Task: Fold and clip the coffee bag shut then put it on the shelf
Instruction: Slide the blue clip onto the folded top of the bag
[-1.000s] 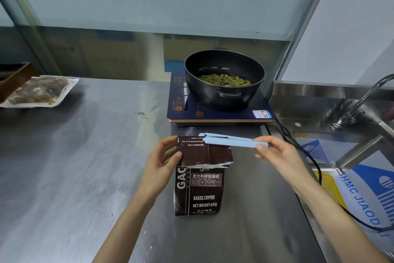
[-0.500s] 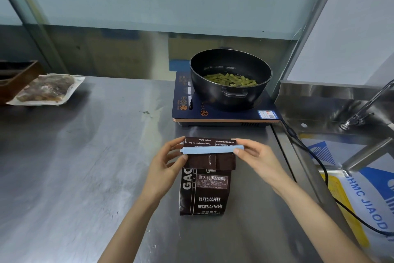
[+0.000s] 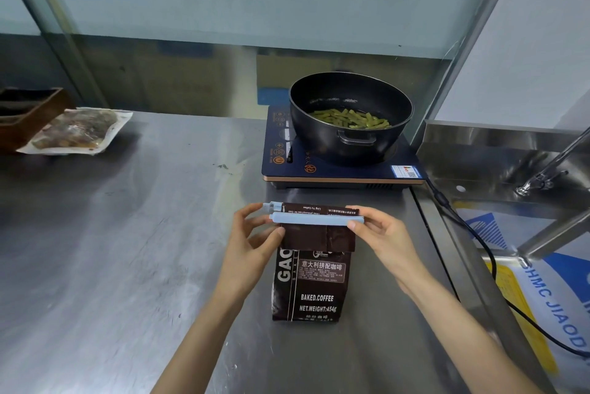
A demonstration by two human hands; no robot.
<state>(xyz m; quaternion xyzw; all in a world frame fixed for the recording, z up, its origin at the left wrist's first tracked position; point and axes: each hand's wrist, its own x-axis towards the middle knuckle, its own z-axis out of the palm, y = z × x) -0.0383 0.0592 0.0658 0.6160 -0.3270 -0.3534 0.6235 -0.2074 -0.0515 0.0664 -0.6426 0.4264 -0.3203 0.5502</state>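
A dark brown coffee bag [image 3: 311,285] stands on the steel counter, its top flap folded down toward me. A light blue bar clip [image 3: 314,219] lies across the fold, its two arms still slightly parted at the left end. My left hand [image 3: 252,234] pinches the clip's left end and the bag's folded edge. My right hand [image 3: 380,234] holds the clip's right end with thumb and fingers. No shelf is in sight.
Just behind the bag an induction cooker [image 3: 338,167] carries a black pot [image 3: 349,116] of green beans. Its black cable [image 3: 463,224] runs down the right side by a steel sink with a tap [image 3: 549,167]. A vacuum-packed food pouch [image 3: 78,130] and a brown box [image 3: 25,112] lie far left.
My right hand has brought the blue clip from beside the bag onto its folded top. My left hand has shifted from holding the fold to gripping the clip's left end.
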